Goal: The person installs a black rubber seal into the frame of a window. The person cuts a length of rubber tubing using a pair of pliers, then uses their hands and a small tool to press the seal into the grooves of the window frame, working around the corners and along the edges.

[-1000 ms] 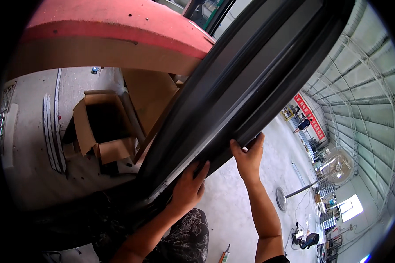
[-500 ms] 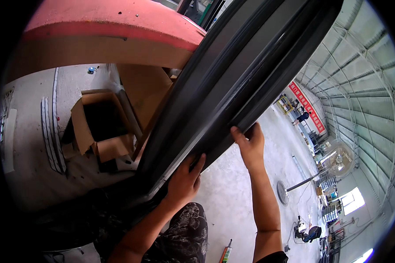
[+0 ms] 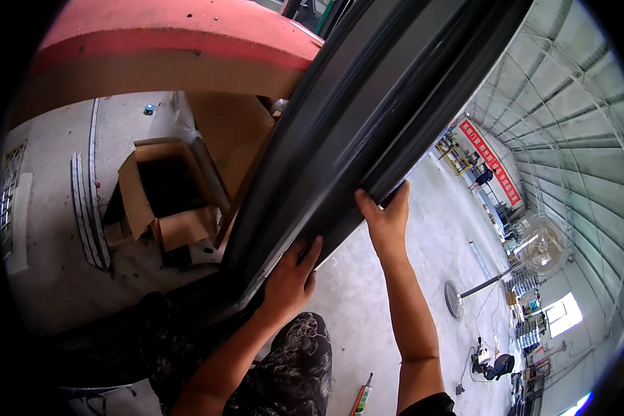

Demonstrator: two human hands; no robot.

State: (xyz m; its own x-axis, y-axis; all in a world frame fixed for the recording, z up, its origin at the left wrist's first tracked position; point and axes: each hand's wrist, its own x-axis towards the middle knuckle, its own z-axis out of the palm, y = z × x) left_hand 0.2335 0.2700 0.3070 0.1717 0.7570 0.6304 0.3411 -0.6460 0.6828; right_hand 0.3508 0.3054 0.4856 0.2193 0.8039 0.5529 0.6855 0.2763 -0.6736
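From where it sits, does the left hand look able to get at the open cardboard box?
Probably not: the left hand is pressed on the dark frame, and the box lies on the floor beyond that frame, seemingly out of reach.

Both forearms are entering from the lower edge and are extending upward and forward. The left hand (image 3: 290,281) is lying flat, palm down, with the fingers (image 3: 305,253) spread and pointing up and to the right. The left wrist is running straight in line with the forearm. The right hand (image 3: 387,223) is reaching higher than the left, with the fingertips curling over an edge and the thumb (image 3: 366,204) pressing on the near side. The right forearm is standing nearly vertical.
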